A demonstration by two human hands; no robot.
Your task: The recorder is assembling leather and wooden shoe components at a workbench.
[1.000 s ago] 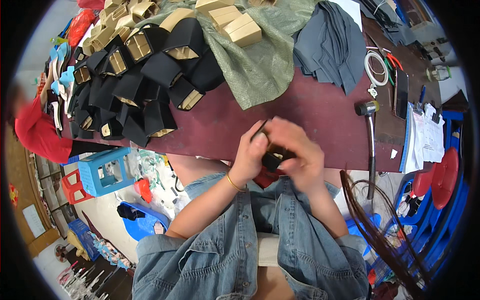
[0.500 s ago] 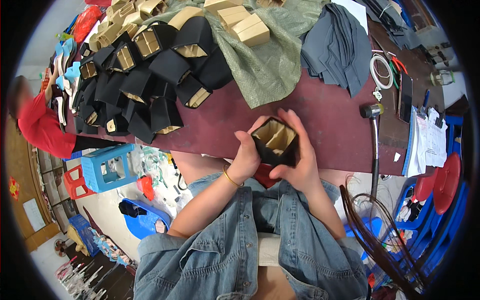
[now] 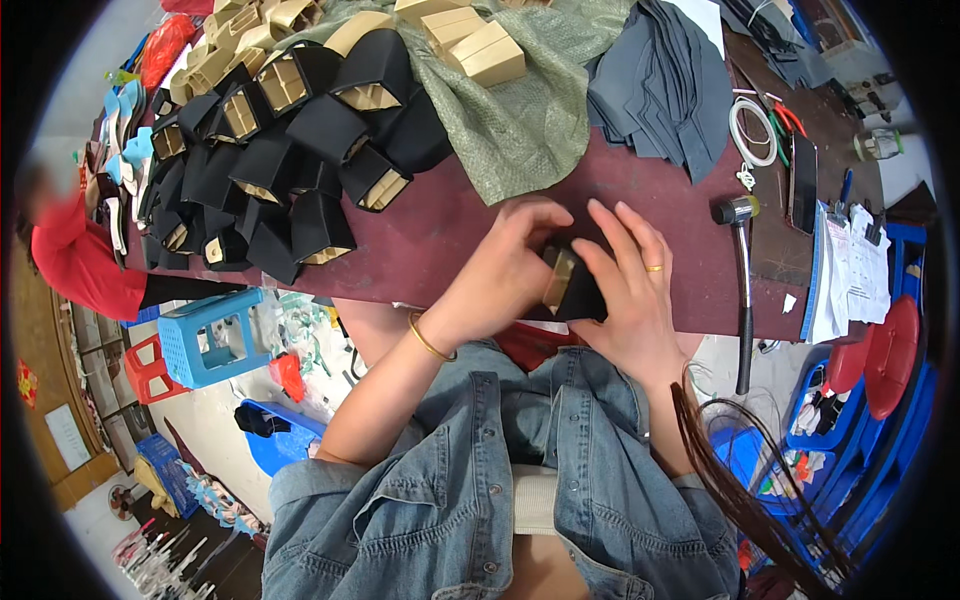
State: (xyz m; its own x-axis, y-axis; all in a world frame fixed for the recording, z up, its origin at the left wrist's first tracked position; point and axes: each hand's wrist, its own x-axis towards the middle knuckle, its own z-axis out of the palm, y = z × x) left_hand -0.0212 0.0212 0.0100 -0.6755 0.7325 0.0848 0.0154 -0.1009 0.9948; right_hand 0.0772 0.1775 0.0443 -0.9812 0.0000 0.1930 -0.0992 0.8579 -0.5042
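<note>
In the head view, a black-covered block [image 3: 586, 294] sits just right of the frame's centre, between the hands and over the near edge of the dark red tabletop [image 3: 430, 240]. Its hollow tan end faces the left of the frame, with the black covering to the right. The long axis seems to run roughly across the picture from that end, tilted, though fingers hide part of the outline.

The right hand [image 3: 638, 295] pinches the block, thumb along its lower edge and forefinger on its upper side, the other fingers fanned toward the top of the frame. The left hand [image 3: 505, 255] arches at the block's upper left, fingers curled; whether its fingertips touch the block I cannot tell.

Half a second ago the hollow end faced up at the camera, with both palms cupped around the sides. Now the block is turned onto its side, and the left hand has shifted to the upper left.

The pile of black-covered blocks [image 3: 265, 165] at upper left, the green woven cloth [image 3: 515, 130] at upper centre, the grey sheets [image 3: 665, 90] at upper right and the hammer [image 3: 743, 290] at right lie as before.
</note>
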